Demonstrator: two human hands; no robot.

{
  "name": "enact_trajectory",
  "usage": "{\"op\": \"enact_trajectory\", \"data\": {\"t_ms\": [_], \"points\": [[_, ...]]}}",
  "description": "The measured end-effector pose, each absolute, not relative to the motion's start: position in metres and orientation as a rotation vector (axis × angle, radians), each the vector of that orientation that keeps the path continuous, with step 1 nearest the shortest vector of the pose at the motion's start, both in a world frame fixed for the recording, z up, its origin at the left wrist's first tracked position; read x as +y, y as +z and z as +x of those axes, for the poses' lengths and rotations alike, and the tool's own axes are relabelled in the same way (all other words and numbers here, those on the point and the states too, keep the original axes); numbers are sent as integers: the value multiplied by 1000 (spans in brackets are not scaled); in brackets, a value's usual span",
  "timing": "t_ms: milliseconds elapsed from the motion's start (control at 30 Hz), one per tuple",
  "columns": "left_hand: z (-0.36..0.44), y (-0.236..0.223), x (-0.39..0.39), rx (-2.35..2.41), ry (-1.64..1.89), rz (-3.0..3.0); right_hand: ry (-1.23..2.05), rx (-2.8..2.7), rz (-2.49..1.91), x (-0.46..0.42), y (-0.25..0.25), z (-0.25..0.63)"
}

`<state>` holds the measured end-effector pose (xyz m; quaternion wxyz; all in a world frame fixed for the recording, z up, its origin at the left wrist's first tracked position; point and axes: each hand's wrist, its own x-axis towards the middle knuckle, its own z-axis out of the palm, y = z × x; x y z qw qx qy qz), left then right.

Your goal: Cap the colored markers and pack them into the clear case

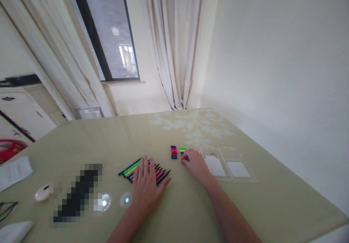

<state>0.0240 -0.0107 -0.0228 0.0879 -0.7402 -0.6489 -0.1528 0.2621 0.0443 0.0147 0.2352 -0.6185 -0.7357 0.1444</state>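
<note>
My left hand [145, 185] lies flat with fingers stretched out on a row of uncapped coloured marker pens [133, 167] on the green table. My right hand [194, 163] rests further right, its fingertips curled at a small stack of coloured pen caps [182, 151]. What the fingers pinch, if anything, is hidden. A second stack of caps [173, 152] stands just to the left of it.
An open clear plastic case [228, 163] lies right of my right hand. A blurred dark object [76, 195], small round discs [125, 199], a white cloth [15, 171] and glasses [7, 209] sit at the left. The table's edge [327, 228] runs close on the right.
</note>
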Motion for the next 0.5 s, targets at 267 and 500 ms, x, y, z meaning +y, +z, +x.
{"op": "enact_trajectory", "data": {"t_ms": [267,500], "points": [[15,-28,-2,-1986,-374,-2091,286,-1995,-1694,48,10,258],[0,-25,11,-2173,-272,-2041,176,-2043,-1692,44,16,249]]}}
